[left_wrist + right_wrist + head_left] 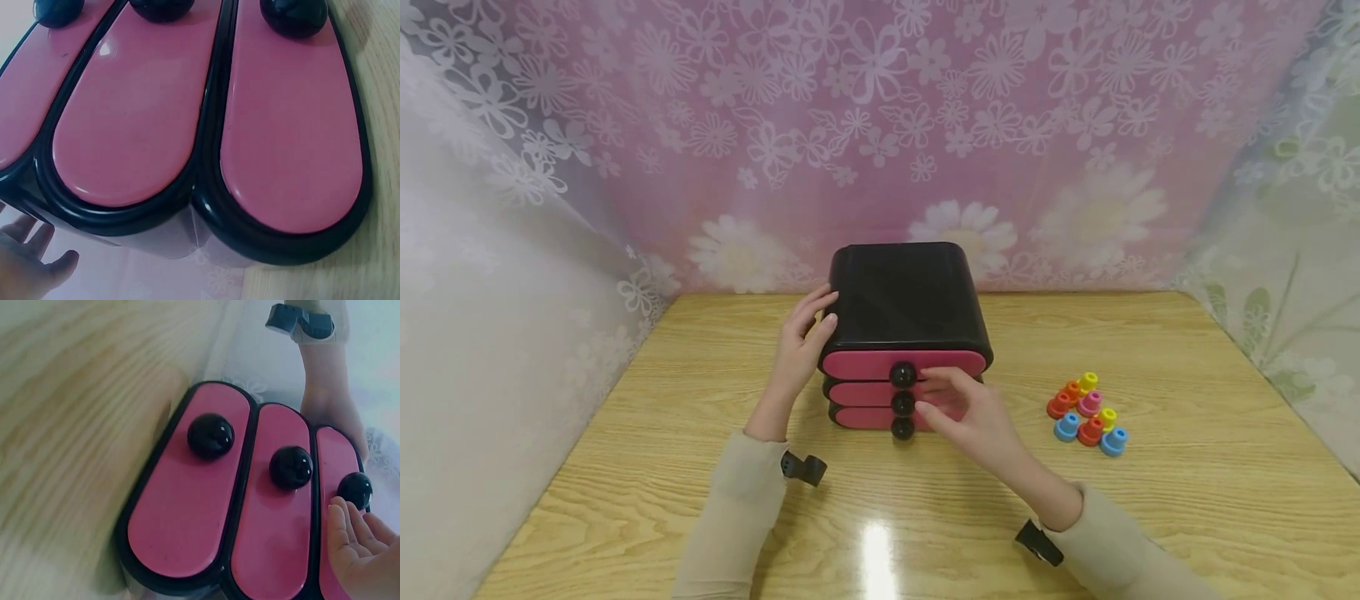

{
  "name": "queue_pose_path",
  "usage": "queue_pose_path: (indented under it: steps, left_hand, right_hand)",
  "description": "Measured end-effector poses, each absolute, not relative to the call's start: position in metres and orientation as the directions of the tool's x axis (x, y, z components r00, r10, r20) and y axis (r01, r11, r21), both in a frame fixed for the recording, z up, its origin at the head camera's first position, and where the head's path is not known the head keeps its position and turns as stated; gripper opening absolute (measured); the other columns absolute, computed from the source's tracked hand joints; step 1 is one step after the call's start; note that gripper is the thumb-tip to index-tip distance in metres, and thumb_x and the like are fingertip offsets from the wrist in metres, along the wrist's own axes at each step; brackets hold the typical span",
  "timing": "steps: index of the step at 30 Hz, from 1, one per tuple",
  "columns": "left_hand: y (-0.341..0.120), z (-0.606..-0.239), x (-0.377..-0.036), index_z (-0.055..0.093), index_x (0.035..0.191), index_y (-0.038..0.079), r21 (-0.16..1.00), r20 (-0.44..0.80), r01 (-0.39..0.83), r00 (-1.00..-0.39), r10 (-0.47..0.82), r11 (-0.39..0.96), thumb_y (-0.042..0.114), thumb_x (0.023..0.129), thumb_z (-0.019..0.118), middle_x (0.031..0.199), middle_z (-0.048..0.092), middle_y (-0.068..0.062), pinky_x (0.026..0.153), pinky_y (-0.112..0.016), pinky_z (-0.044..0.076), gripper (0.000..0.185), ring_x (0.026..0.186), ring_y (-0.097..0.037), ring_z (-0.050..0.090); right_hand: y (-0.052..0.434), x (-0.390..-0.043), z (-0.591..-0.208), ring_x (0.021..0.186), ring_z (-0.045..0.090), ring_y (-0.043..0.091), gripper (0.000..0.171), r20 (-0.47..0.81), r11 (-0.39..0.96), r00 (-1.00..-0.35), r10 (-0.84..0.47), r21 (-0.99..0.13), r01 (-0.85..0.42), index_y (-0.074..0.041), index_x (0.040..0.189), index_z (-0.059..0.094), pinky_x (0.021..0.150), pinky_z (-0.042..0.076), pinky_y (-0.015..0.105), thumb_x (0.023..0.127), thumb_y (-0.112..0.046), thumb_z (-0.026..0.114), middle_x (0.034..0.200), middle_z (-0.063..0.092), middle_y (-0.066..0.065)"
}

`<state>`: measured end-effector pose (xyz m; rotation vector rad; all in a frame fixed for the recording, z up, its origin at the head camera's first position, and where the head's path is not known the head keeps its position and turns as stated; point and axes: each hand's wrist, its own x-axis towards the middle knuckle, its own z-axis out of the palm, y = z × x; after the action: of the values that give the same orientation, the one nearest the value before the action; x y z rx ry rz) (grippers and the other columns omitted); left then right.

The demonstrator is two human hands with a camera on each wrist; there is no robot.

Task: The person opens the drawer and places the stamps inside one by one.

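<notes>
A black drawer box (906,300) with three pink drawer fronts stands in the middle of the wooden table (625,467). Each front has a round black knob: top knob (902,374) (354,490), middle knob (902,404) (290,467), bottom knob (902,428) (210,435). My left hand (801,346) (28,265) rests flat against the box's left side with straight fingers. My right hand (958,408) (356,547) hovers just right of the knobs with relaxed fingers and holds nothing. All three drawers (125,125) look closed.
A cluster of several small coloured plastic pegs (1086,412) lies on the table to the right of the box. Floral curtains (880,125) wall in the back and both sides.
</notes>
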<state>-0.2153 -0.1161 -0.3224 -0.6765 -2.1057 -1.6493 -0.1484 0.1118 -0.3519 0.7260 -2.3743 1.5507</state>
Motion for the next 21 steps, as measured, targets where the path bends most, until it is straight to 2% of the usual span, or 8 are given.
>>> queue_pose_path:
  steps: [10, 16, 21]
  left_hand:
    - [-0.118, -0.324, -0.222, 0.041, 0.121, -0.019, 0.792, 0.581, 0.608, -0.780, 0.233, 0.057, -0.008, 0.085, 0.040, 0.135, 0.026, -0.030, 0.102, -0.048, 0.016, 0.037, 0.129, -0.035, 0.016]
    - [-0.117, -0.328, -0.224, 0.038, 0.121, -0.020, 0.808, 0.564, 0.589, -0.785, 0.257, 0.026, -0.010, 0.085, 0.038, 0.138, 0.020, -0.030, 0.102, -0.046, 0.015, 0.038, 0.131, -0.033, 0.010]
    - [-0.117, -0.331, -0.226, 0.039, 0.122, -0.019, 0.811, 0.564, 0.585, -0.786, 0.253, 0.008, -0.009, 0.085, 0.038, 0.138, 0.021, -0.028, 0.101, -0.050, 0.014, 0.038, 0.131, -0.031, 0.012]
  right_hand:
    - [0.106, -0.152, -0.354, 0.089, 0.060, 0.019, 0.030, 0.217, 0.278, -0.944, -0.251, -0.917, -0.285, 0.001, 0.106, 0.059, 0.073, 0.048, 0.026, 0.082, -0.017, 0.063, 0.099, 0.063, 0.012]
    - [0.101, -0.155, -0.353, 0.088, 0.061, 0.028, 0.032, 0.064, 0.119, -0.975, -0.214, -0.989, -0.091, 0.007, 0.108, 0.056, 0.073, 0.049, 0.037, 0.084, -0.013, 0.059, 0.098, 0.062, 0.019]
    - [0.098, -0.157, -0.351, 0.087, 0.062, 0.026, 0.036, -0.010, 0.031, -0.980, -0.201, -1.000, 0.004, 0.009, 0.111, 0.054, 0.074, 0.049, 0.035, 0.085, -0.016, 0.058, 0.101, 0.061, 0.021]
